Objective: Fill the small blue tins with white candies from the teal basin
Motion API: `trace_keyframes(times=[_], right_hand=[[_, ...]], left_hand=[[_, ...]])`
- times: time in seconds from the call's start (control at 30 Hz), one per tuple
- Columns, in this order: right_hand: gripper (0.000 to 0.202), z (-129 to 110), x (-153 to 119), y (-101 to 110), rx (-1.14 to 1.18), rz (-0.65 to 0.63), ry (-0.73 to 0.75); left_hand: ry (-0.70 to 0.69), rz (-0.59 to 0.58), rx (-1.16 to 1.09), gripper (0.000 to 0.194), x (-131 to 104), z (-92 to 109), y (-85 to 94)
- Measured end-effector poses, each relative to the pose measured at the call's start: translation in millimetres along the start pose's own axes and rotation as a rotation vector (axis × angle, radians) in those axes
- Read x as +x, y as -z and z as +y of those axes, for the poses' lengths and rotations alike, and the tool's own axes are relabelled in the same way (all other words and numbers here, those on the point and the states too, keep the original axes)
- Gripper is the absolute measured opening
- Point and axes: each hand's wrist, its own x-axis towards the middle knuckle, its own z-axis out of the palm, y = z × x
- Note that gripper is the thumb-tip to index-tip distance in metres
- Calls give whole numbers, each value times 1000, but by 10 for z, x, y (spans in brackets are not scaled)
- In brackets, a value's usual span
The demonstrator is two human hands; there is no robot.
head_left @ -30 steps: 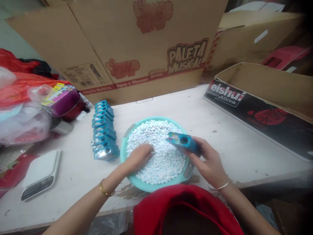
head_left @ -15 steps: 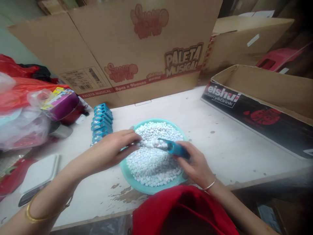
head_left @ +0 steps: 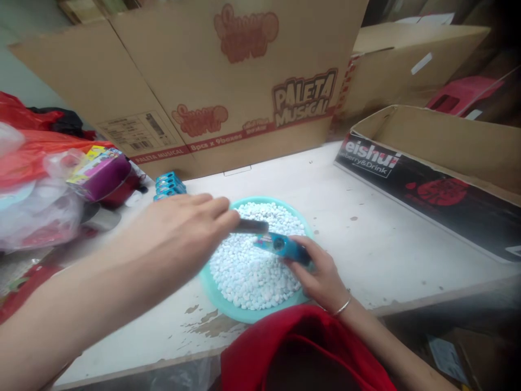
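A round turquoise basin (head_left: 211,290) full of small white pellet-like pieces (head_left: 260,282) stands on the table in front of me. Above it, my left hand (head_left: 199,217) is closed on a metal scoop (head_left: 252,226), tipped so that its end meets the open end of a small blue box (head_left: 279,244). The scoop's inside is hidden from me. My right hand (head_left: 321,271) grips that box from the right, holding it aslant over the pieces. Behind my left hand shows part of a row of similar blue boxes (head_left: 169,184); the rest is covered.
A large printed carton (head_left: 228,98) closes off the back of the table (head_left: 345,228). An open black-sided carton (head_left: 427,190) stands at the right. Plastic bags (head_left: 40,201) and a purple package (head_left: 108,174) crowd the left.
My left hand has risen and turned over, tipping the scoop against the box opening; the white pieces seen in the scoop are out of sight. My right hand has barely moved.
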Motion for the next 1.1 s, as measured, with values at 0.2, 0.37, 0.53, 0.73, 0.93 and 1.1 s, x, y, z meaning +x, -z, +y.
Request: trace_keyframes(times=[0.2,0.37,0.53,0.73,0.93,1.1], right_hand=[[29,61,-16,190,-67,54,-63],[29,58,9,267,-119,77,-90],[29,49,-7,276,-140,114,-88],[28,57,-13,277,-118,86,-106],[28,36,37,142,-93,32,-28],[30,1,72,40,-48,-5,27]], left_hand=[[103,-270,-137,15,-81,-431,-1217],[69,-247,-366,17,53,38,-1962],[48,-222,-521,17,126,198,-1940],[85,-180,-606,17,-171,-217,-1489],[72,-67,-579,21,-317,-370,-848],[-29,-94,-409,24,-179,-311,-485]])
